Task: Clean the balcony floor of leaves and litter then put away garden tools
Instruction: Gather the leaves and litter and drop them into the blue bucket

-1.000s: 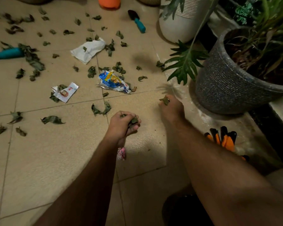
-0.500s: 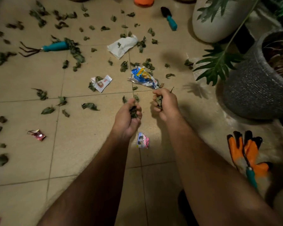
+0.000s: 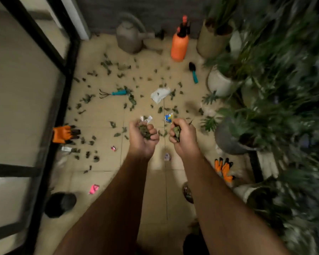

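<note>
My left hand (image 3: 143, 138) grips a clump of dry leaves (image 3: 145, 131), held well above the floor. My right hand (image 3: 182, 138) grips a smaller bunch of leaves (image 3: 176, 133) beside it. Many dry leaves (image 3: 109, 64) still lie scattered over the beige tiles. Litter lies among them: a white paper (image 3: 159, 94), a blue wrapper (image 3: 168, 117), a pink wrapper (image 3: 94, 189) and a small wrapper (image 3: 167, 157). A teal hand rake (image 3: 113, 93) and a teal trowel (image 3: 193, 72) lie on the floor.
An orange glove (image 3: 64, 134) lies by the black door frame (image 3: 63, 100) at left; another orange glove (image 3: 224, 168) lies at right. A grey watering can (image 3: 129, 36) and an orange sprayer (image 3: 180, 43) stand at the back. Potted plants (image 3: 228, 137) crowd the right side. A black cap (image 3: 60, 204) lies lower left.
The view has risen far above the floor and both hands have lifted with their leaves. Much more of the balcony shows now.
</note>
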`<control>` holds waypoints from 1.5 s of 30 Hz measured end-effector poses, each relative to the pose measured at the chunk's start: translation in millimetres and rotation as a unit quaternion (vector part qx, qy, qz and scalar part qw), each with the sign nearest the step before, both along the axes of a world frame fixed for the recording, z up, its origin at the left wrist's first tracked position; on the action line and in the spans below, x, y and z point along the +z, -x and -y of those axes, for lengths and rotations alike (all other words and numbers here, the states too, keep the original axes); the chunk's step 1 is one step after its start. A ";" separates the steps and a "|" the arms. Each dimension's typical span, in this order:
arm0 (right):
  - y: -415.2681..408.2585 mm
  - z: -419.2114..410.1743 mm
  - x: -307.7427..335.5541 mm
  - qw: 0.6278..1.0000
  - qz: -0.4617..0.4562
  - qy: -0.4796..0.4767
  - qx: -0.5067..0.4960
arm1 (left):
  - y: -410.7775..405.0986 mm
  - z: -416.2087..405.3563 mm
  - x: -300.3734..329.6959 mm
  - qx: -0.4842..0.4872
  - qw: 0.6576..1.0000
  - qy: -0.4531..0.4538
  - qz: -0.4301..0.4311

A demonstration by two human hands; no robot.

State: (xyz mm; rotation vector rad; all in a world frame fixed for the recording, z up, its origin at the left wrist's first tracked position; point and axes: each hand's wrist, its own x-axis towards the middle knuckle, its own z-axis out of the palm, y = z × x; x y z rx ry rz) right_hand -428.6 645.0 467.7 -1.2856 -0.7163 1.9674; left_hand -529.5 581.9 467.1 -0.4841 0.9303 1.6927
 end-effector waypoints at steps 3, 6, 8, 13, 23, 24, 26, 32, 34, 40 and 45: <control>1.7 15.2 126.8 0.999 0.025 -0.017 0.023 | 2.8 19.7 126.7 0.031 0.999 0.023 -0.005; 6.2 34.4 235.4 0.998 0.035 -0.027 0.036 | 13.7 38.2 228.6 0.078 0.996 0.032 -0.035; 6.1 56.4 293.3 0.998 0.043 -0.039 0.038 | 19.6 57.7 281.3 0.090 0.994 0.026 -0.054; 11.4 95.1 382.2 0.996 0.031 -0.059 0.060 | 24.6 95.1 365.9 0.077 0.991 0.008 -0.112; -2.8 103.4 406.4 0.987 0.002 -0.050 0.155 | -3.6 141.0 396.6 0.168 0.980 -0.002 -0.104; -3.0 102.5 407.4 0.982 0.010 -0.056 0.181 | -8.9 143.9 398.4 0.179 0.979 0.006 -0.100; -0.3 100.6 410.0 0.972 0.011 -0.064 0.225 | -19.4 147.5 402.5 0.210 0.972 0.011 -0.102; 19.2 129.4 412.8 0.933 0.005 -0.097 0.347 | -38.6 187.1 409.7 0.350 0.931 0.010 -0.105; 25.5 154.7 410.3 0.917 0.005 -0.097 0.386 | -42.6 216.8 408.6 0.391 0.914 0.027 -0.104; 37.3 245.6 406.5 0.869 -0.011 -0.096 0.485 | -62.3 314.3 415.7 0.478 0.867 0.066 -0.123; 28.6 346.5 413.9 0.807 -0.021 -0.103 0.581 | -98.2 417.2 417.8 0.551 0.822 0.090 -0.117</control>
